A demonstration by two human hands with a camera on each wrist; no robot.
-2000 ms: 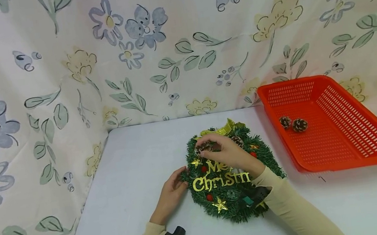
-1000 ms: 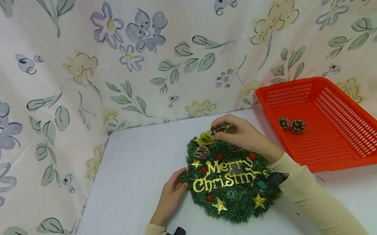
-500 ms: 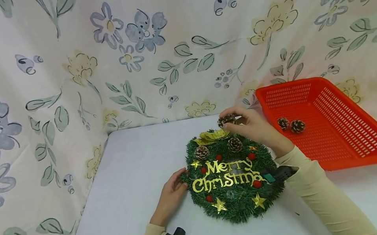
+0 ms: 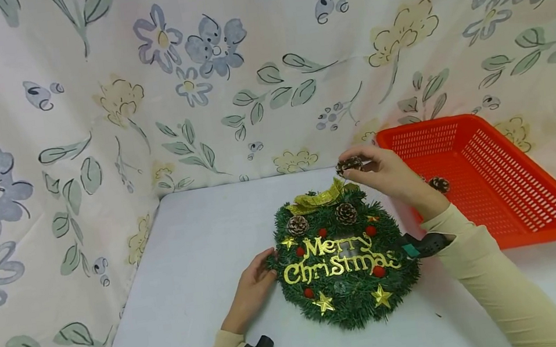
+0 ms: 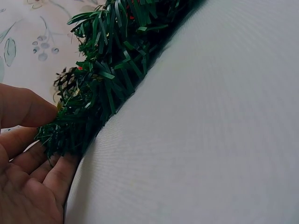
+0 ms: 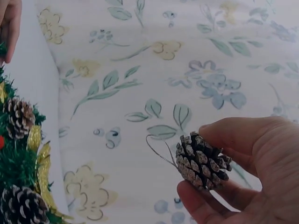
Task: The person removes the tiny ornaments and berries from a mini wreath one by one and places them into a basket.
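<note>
A green Christmas wreath with gold "Merry Christmas" lettering, gold stars, red balls and a gold ribbon lies on the white table. Two pine cones are on its upper part, a left one and a right one. My left hand pinches the wreath's left edge between thumb and fingers, as the left wrist view shows. Above the ribbon, my right hand holds a loose pine cone between thumb and fingertips. A thin wire loop sticks out from that cone.
At the right stands a red plastic basket with a pine cone in it; another beside it is mostly hidden by my right hand. A floral curtain hangs behind the table.
Holding the pine cone, my right hand has moved from the wreath's upper left, up and right past the ribbon toward the basket. My left hand has stayed at the wreath's edge.
</note>
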